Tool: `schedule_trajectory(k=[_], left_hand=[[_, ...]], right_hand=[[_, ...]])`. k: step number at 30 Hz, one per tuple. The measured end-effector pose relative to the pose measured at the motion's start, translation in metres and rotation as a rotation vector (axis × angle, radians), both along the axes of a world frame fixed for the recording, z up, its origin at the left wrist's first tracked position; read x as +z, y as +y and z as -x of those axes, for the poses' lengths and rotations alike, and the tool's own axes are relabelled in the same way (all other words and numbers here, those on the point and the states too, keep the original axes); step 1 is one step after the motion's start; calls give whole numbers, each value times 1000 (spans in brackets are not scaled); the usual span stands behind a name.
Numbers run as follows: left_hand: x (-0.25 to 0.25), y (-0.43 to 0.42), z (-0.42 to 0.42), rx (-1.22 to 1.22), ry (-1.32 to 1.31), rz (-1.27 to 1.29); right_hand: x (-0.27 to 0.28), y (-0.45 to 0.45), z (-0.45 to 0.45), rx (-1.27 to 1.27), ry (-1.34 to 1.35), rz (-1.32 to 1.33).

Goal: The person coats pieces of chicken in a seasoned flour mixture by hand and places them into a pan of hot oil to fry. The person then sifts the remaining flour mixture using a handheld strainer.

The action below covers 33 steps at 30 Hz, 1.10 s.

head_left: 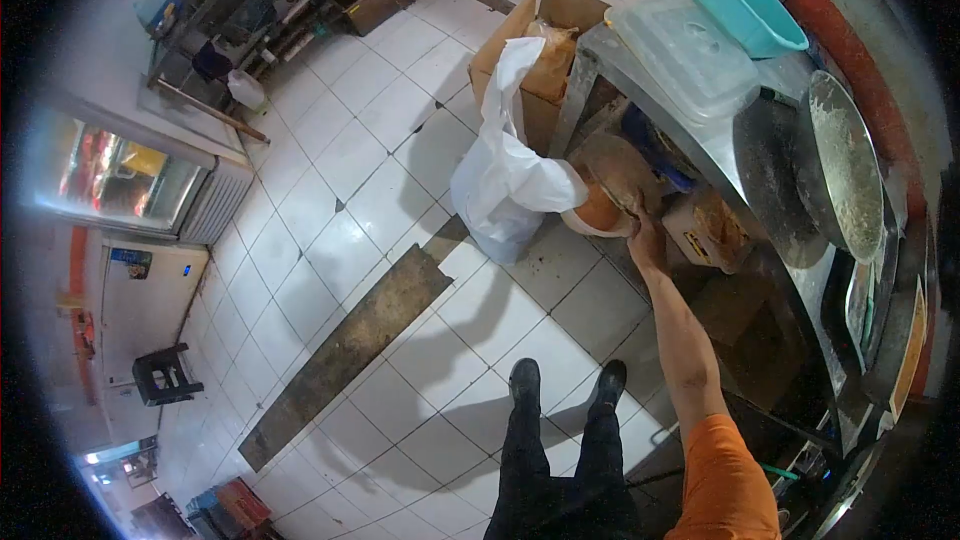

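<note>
My right hand [646, 236] reaches below the metal table and is closed on the rim of a round container [618, 168] with orange-brown contents. The container is tilted, its opening turned partly towards me. Just left of it stands a white bucket [495, 202] with a white plastic bag [520, 155] draped over its top. A whitish tub [708, 230] with brown-stained contents sits to the right of my hand. My left hand is out of the frame.
A metal table [722, 140] holds a turquoise basin [748, 5], a clear lid [685, 55] and a large pan [845, 165]. Behind the bucket is a cardboard box [492, 45]. A brown strip [350, 350] crosses the tiled floor. A dark stool [167, 375] stands left.
</note>
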State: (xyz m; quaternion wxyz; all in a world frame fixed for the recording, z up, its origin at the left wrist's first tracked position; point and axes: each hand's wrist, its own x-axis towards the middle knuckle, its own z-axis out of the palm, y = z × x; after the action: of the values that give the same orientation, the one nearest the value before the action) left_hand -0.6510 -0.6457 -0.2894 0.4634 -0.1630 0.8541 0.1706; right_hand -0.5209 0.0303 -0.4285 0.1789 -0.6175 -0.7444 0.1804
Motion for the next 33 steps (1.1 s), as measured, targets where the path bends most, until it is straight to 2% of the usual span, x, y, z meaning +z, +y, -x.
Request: schedule_trajectory(k=[1,2,4,5,7,8,10,11,13,14,16,20,22,23,25,26,27,28,30,31,32,33], left_hand=[[-2,5,2,2,-6,-6],[-3,9,3,0,-12,-9],[-4,13,10,-24,-19,-17],[-5,17,13,-24,-19,-22],[-7,23,20,-30,-23,-31],[-6,23,23,-41,-25,-32],[-9,28,32,-63,-24,-37],[-8,29,36,-74,-23,-39],[-7,31,45,-97,-18,-43],[-7,34,50,-109,-16,-44],[-8,37,58,-137,-9,-48],[-7,44,70,-198,-8,-55],[-5,51,74,-232,-6,-62],[-5,54,75,-246,-6,-68],[-7,66,78,-288,-23,-97],[-10,73,80,-320,-36,-111],[-11,81,81,-351,-51,-129],[-14,88,82,-390,-69,-143],[-18,108,86,-460,-104,-173],[-19,117,86,-495,-122,-186],[-21,129,86,-529,-138,-205],[-24,136,85,-559,-157,-215]], right_hand=[[-2,4,1,6,79,-144],[8,5,2,3,77,-145],[41,-5,11,-71,-22,178],[20,-6,4,-78,-15,173],[-49,-11,-18,-186,55,-63],[-48,-15,-17,-202,60,-58],[-45,-19,-19,-327,280,-93],[-24,-21,-13,-348,289,-92],[37,-22,10,-573,698,385],[27,-16,6,-596,717,385],[0,-7,-8,-445,746,680],[-29,0,-5,-418,636,630],[-28,-10,1,-378,856,227],[-33,-16,-2,-400,860,222],[-57,-37,-18,-318,474,-41],[-63,-61,-40,-172,265,327],[-65,-112,-49,-192,371,153],[-29,-146,-67,-199,570,272],[19,-228,-97,-213,437,254],[57,-263,-119,-283,521,438],[68,-301,-141,-347,626,468],[92,-324,-161,-575,831,504]])
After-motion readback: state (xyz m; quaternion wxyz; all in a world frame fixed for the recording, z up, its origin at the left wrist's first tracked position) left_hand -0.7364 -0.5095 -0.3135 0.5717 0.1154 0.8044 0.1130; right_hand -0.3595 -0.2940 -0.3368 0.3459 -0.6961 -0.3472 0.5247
